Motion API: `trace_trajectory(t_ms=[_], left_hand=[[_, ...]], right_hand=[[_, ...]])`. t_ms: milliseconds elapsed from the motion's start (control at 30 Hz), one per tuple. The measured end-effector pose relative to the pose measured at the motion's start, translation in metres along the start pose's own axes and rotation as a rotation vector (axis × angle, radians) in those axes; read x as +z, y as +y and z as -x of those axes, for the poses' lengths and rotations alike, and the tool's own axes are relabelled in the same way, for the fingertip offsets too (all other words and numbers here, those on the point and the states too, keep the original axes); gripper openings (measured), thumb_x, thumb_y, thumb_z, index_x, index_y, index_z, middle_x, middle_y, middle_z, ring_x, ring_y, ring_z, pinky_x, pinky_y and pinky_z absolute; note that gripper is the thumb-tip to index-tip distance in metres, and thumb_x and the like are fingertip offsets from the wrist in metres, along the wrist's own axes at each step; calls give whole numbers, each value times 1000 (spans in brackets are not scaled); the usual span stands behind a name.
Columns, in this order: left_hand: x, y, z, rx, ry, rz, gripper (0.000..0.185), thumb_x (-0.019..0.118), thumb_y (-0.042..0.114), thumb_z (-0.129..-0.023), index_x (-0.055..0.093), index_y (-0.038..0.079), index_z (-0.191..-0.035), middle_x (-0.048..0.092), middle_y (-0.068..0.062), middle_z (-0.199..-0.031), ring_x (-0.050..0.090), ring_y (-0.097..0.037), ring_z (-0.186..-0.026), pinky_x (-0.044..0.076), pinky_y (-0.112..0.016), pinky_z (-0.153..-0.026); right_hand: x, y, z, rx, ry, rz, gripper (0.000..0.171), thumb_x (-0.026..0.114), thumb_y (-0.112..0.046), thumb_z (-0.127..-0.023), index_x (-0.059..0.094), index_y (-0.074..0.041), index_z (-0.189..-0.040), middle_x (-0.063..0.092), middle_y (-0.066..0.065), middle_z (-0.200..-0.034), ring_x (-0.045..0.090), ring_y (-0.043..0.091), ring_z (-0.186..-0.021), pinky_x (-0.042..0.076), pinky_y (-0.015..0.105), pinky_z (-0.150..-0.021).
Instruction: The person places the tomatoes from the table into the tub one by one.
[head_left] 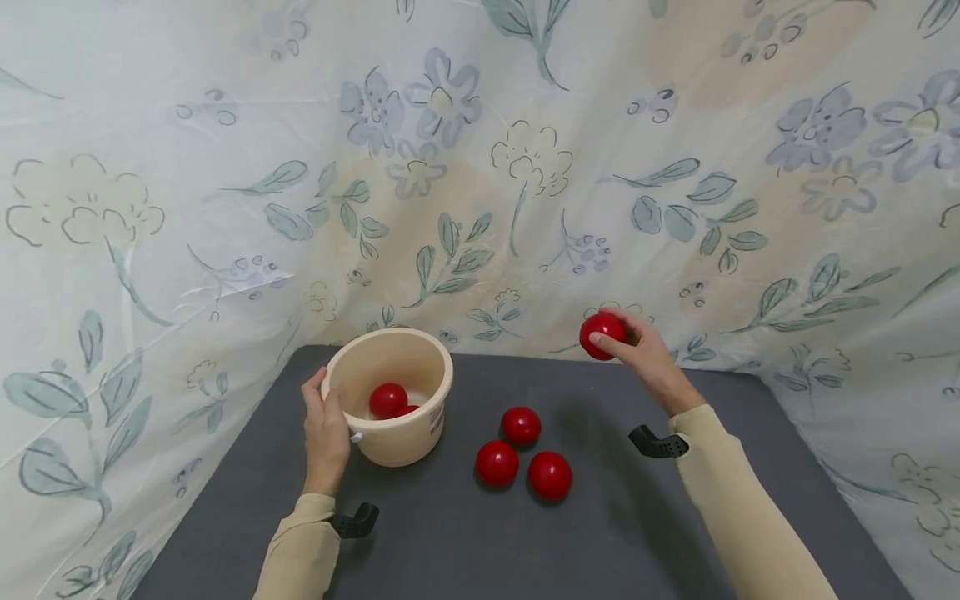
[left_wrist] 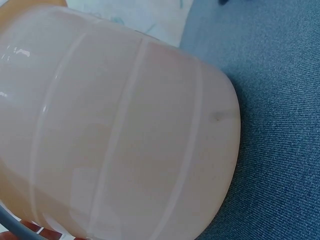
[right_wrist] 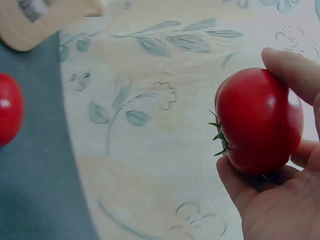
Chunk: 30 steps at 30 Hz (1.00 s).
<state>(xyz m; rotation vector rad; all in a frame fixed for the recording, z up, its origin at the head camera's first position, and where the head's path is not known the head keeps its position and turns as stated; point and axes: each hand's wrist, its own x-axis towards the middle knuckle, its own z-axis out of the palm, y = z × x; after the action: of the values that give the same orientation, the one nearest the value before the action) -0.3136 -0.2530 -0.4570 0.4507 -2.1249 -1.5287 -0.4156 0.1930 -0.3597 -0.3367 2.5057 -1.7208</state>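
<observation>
Bucket [head_left: 401, 443] and right hand [head_left: 654, 362] are standing well apart: from the right hand's grip, which is clasping a tomato [head_left: 600, 325] in the air above the desk [head_left: 450, 542], the bucket's wide mouth is lying to the left and lower down. Three loose tomatoes [head_left: 551, 477] are resting close together on the desk, to the right of the bucket and nearer the person than the held one. The left hand [head_left: 326, 433] is far nearer the bucket, its grip curling on the left side of the rim. Inside, one tomato [head_left: 388, 401] is showing almost whole, another [head_left: 409, 409] only partly.

The held tomato is presenting no clear long axis, being nearly round, smooth and glossy, with a green stalk jutting from one side. The cream bucket is looking like plastic, with ribs running round its wall. Finely ribbed fabric seems to be covering the dark desk, and a creased flowered cloth [head_left: 480, 175] is hanging behind.
</observation>
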Motion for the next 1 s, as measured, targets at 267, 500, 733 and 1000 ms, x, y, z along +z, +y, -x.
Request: trace_trajectory(t_ms=[267, 500, 733, 1000], left_hand=[[0, 3, -1, -2, 3, -1, 53, 24, 39, -107, 26, 22, -156, 37, -15, -162, 50, -44, -137, 39, -64, -111], [-1, 3, 0, 0, 12, -7, 53, 27, 40, -107, 28, 21, -156, 39, -16, -161, 50, -44, -137, 38, -65, -112], [-1, 4, 0, -8, -3, -8, 52, 27, 39, -107, 27, 23, -157, 38, -16, -162, 50, -43, -137, 37, -65, -112], [-1, 2, 1, 4, -7, -2, 53, 26, 37, -107, 26, 19, -157, 36, -17, -163, 49, -44, -138, 38, -64, -113]], right_hand=[[3, -33, -30, -37, 14, 22, 82, 70, -54, -90, 35, -23, -157, 44, 9, -155, 40, 32, -140, 44, 50, -110], [17, -52, -51, -87, -53, 13, 73, 71, -48, -91, 42, -22, -152, 49, 6, -148, 46, 28, -132, 51, 42, -101], [37, -74, -63, -138, -143, -5, 67, 72, -42, -91, 45, -21, -149, 51, 7, -145, 48, 27, -130, 52, 40, -99], [73, -93, -74, -187, -222, -56, 63, 72, -32, -92, 46, -18, -148, 54, 8, -143, 51, 28, -129, 53, 44, -101]])
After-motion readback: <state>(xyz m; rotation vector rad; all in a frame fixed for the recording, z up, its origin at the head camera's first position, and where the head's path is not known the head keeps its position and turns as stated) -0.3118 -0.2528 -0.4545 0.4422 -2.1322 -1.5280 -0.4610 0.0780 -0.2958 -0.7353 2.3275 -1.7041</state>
